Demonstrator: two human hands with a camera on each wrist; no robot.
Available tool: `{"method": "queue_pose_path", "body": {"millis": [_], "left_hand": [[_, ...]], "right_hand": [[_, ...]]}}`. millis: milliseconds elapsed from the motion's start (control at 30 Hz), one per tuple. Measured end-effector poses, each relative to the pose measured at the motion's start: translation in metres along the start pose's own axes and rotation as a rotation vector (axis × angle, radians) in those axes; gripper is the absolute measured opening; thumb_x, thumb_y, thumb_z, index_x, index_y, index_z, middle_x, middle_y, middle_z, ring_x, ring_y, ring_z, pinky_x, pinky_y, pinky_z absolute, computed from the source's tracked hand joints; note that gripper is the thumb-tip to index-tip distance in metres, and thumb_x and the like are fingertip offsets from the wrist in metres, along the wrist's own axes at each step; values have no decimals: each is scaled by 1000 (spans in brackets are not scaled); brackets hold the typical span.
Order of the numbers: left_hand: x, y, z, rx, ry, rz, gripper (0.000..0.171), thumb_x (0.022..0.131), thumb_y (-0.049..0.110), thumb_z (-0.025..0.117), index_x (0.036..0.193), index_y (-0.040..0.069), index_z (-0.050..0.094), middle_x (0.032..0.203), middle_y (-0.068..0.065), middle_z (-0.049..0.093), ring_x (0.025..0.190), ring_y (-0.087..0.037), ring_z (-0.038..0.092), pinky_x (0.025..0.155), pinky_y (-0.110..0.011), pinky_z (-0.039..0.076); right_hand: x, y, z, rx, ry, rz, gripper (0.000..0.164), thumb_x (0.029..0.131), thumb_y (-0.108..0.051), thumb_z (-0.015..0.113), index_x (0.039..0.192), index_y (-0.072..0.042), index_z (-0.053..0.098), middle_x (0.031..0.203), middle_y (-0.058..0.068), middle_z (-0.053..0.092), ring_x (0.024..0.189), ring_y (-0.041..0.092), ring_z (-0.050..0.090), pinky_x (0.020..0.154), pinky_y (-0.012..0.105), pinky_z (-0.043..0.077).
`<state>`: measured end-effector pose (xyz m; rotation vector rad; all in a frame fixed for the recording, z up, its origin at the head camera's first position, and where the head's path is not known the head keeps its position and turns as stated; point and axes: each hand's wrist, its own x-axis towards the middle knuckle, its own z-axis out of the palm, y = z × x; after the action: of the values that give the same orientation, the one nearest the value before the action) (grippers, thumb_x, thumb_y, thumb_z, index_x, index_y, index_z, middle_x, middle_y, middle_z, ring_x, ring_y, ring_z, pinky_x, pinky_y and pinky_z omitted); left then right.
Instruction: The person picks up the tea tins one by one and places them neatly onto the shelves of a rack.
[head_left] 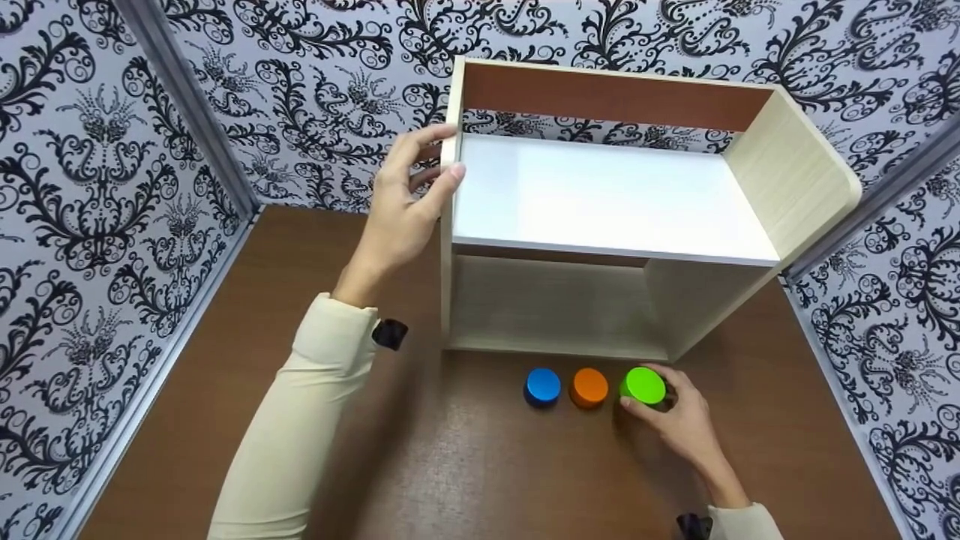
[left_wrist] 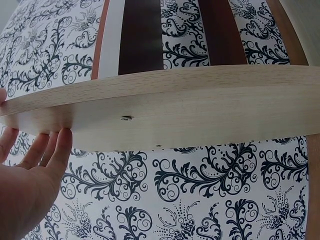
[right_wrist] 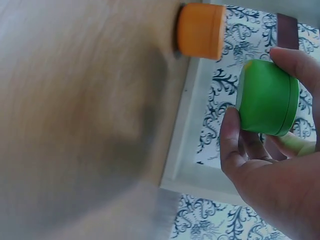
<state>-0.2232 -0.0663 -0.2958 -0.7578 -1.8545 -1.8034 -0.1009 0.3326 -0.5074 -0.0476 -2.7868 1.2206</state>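
Observation:
My left hand (head_left: 405, 199) grips the upper left side panel of a small wooden shelf unit (head_left: 555, 307). The thumb lies at the panel's front edge and the other fingers are on its outer face. In the left wrist view, the fingertips touch the pale side panel (left_wrist: 190, 112). Down at the front right, my right hand (head_left: 686, 420) holds a round green lidded container (head_left: 643, 385) between thumb and fingers. The right wrist view shows the green container raised off the table. To its left, an orange container (head_left: 589, 388) and a blue container (head_left: 542, 387) stand on the table.
The shelf unit has a white middle shelf (head_left: 615, 195), a brown back rail (head_left: 615, 97) and an open lower compartment. Black-and-white patterned walls (head_left: 315, 90) enclose the brown table (head_left: 480, 465) at the back and both sides.

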Motion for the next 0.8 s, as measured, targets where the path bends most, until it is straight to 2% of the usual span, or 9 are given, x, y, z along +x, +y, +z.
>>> {"method": "queue_pose_path", "body": {"millis": [200,433,800], "left_hand": [[0,0,0,10,3,-3,41,98,4,61,137,-4,54,126,-15,51,120,-28,54,106,-35,52],[0,0,0,7,12,-2,42,97,5,62,137,-5,54,124,-16,51,120,-28,54,106,-36,52],[0,1,1,11,6,-4,41,98,4,61,137,-5,54,124,-16,50,120,-27,54,106,-34,52]], "right_hand": [[-4,-15,-4,40,-3,-18,65,79,-24,90,135,-10,62,119,8,60,100,19,57,81,14,50],[-8,-29,-8,90,-20,-39,62,80,-23,89,135,-12,62,118,6,59,98,16,58,81,15,52],[-9,-43,-11,189,-33,-40,60,81,-15,88,134,-7,61,123,8,60,99,15,59,82,14,53]]}}
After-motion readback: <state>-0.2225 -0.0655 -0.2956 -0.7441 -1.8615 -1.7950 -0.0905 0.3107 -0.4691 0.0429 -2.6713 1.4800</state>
